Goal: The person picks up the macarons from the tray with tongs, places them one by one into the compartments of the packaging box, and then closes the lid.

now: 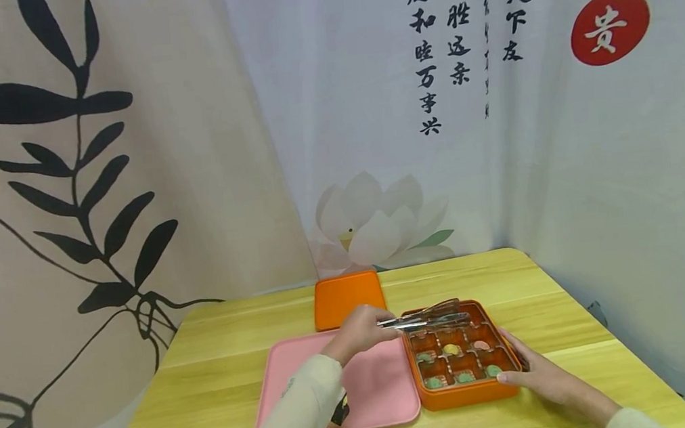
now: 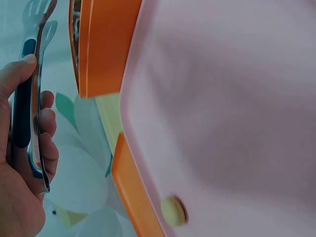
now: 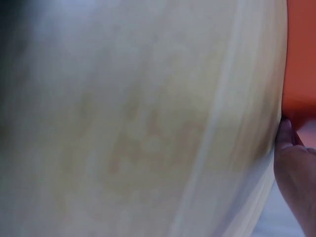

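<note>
My left hand [image 1: 365, 331] grips a pair of metal tongs [image 1: 431, 320] with dark handle grips, held over the far part of the orange box [image 1: 456, 398]. Thumb and curled fingers wrap the tongs' handles in the left wrist view. The box has a clear divided insert; green, yellow and pink macarons sit in its middle and near compartments, such as a yellow macaron [image 1: 451, 349]. My right hand [image 1: 536, 374] holds the box at its near right corner, thumb at the front rim and fingers along the side. The tongs partly hide the far compartments.
A pink tray [image 1: 389, 400] lies left of the box, partly covered by my left sleeve. On it is a pale yellow macaron [image 2: 173, 211]. An orange lid [image 1: 350, 298] lies behind the tray on the wooden table [image 1: 209, 361]. A printed curtain hangs behind.
</note>
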A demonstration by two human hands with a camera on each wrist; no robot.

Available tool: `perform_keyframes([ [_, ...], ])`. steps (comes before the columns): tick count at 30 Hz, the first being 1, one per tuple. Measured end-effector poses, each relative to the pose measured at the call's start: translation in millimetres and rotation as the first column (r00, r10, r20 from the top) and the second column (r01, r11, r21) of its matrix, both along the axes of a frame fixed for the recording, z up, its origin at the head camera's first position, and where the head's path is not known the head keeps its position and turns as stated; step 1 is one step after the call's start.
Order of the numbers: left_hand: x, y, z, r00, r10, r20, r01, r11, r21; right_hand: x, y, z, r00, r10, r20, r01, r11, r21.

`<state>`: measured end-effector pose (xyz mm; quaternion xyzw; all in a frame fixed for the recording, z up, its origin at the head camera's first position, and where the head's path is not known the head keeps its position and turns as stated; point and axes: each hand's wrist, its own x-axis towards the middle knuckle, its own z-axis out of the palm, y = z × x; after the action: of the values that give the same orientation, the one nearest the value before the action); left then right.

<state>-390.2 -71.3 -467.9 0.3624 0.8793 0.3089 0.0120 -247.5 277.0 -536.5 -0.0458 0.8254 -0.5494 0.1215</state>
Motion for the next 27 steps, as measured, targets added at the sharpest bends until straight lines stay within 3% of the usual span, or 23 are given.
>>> perform_keyframes([
  [7,-2.0,-38.4,4.8,0.999,0.034,0.039,-0.036,0.998,0.045,-2.6,1.5,-1.8,1.0,0.008,0.027,-0.007,0.999,-0.046],
  [10,-1.1,-57.4,8.3,0.995,0.055,0.087,-0.061,0.996,0.068,-2.0,1.3,0.7,0.999,0.004,0.032,-0.003,0.999,-0.033],
  [13,-1.7,-77.0,8.5,0.994,0.07,0.083,-0.077,0.994,0.079,-1.6,0.3,3.1,1.0,0.01,0.022,-0.01,1.0,-0.019],
  [17,-1.2,-102.9,2.9,0.995,0.09,0.046,-0.093,0.993,0.068,-1.6,-0.6,3.6,1.0,0.013,0.028,-0.013,1.0,-0.009],
  [27,17.9,-169.4,-10.6,0.971,0.179,0.16,-0.196,0.976,0.098,-1.8,-3.0,5.0,1.0,0.0,0.028,-0.002,0.997,0.076],
])
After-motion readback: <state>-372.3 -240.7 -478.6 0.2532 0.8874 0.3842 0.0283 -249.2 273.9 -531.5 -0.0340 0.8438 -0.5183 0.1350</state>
